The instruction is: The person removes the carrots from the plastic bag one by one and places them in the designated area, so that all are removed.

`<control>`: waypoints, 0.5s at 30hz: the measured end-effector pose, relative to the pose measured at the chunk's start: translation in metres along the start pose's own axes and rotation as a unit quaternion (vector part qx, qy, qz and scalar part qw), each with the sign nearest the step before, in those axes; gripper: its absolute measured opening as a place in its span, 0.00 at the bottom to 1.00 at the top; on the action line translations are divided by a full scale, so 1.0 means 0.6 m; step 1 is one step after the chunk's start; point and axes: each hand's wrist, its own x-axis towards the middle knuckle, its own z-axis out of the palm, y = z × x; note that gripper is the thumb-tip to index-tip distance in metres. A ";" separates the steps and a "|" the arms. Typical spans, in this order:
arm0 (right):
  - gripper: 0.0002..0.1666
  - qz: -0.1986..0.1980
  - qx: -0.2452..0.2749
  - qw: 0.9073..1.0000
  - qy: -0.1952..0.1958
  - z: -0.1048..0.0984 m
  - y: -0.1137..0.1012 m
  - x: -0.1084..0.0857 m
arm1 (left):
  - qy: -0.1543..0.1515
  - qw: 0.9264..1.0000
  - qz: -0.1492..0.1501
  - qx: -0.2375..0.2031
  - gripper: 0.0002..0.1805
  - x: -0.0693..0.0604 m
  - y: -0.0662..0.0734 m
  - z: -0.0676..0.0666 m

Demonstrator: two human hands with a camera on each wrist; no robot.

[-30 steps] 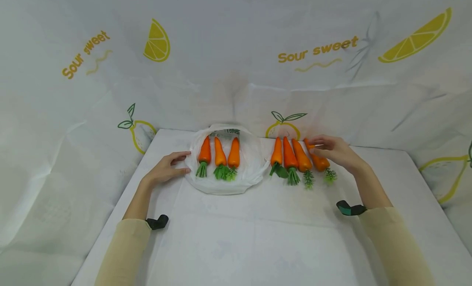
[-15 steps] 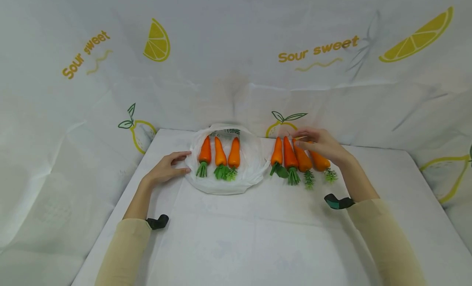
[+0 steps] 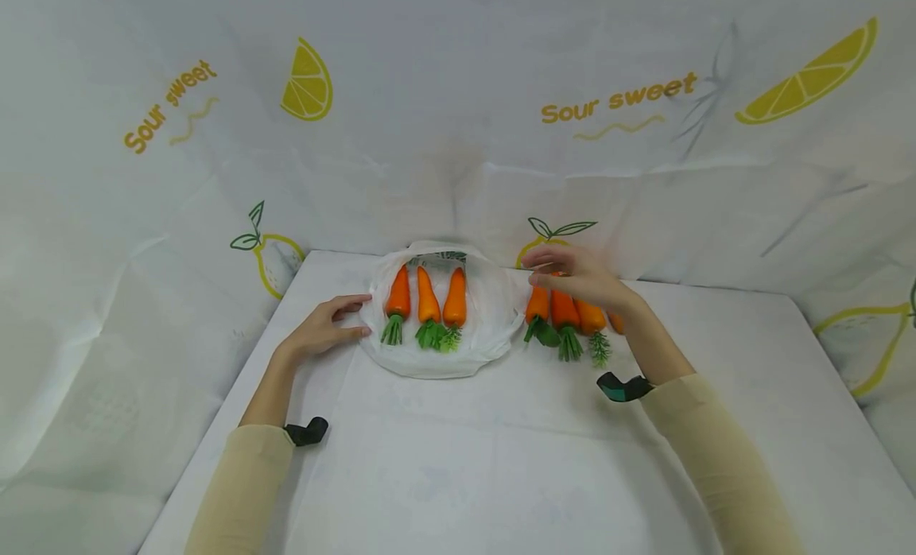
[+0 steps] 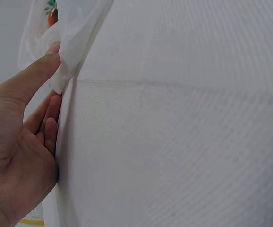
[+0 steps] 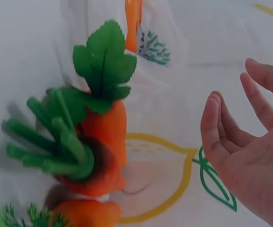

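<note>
Three carrots, one of them the middle carrot (image 3: pixel 428 299), lie side by side in a white plastic bag (image 3: pixel 494 332). At the bag's left edge, the left hand (image 3: pixel 318 330) touches it with thumb and fingertips; the left wrist view shows the hand (image 4: pixel 28 113) against the bag (image 4: pixel 75 38). To the right of the bag several carrots lie in a row, the leftmost carrot (image 3: pixel 537 305) nearest to it. The right hand (image 3: pixel 583 279) hovers over their tips, its fingers spread and loosely bent. In the right wrist view that hand (image 5: pixel 254 142) holds nothing, beside a leafy carrot (image 5: pixel 109 127).
A white cloth covers the table (image 3: pixel 458 459). Behind it a white backdrop (image 3: pixel 444 102) with printed lemons and words rises from the table's back edge. A black device (image 3: pixel 308 432) is on the left wrist, another (image 3: pixel 622 386) on the right.
The right hand has moved left along the row, from the rightmost carrot to above the left ones. The left hand and the carrots have stayed in place.
</note>
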 end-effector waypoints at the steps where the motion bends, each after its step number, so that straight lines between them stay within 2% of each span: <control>1: 0.22 -0.004 0.002 1.000 -0.005 0.005 -0.001 0.005 | -0.001 1.000 0.000 0.000 0.38 0.000 0.000 0.000; 8: 0.22 -0.057 0.013 0.998 -0.025 0.040 -0.007 0.039 | 0.000 1.000 -0.001 -0.002 0.38 0.000 -0.001 0.000; 15: 0.27 -0.013 0.055 0.996 -0.076 0.071 -0.018 0.055 | -0.001 1.000 -0.005 -0.008 0.38 -0.001 0.001 -0.002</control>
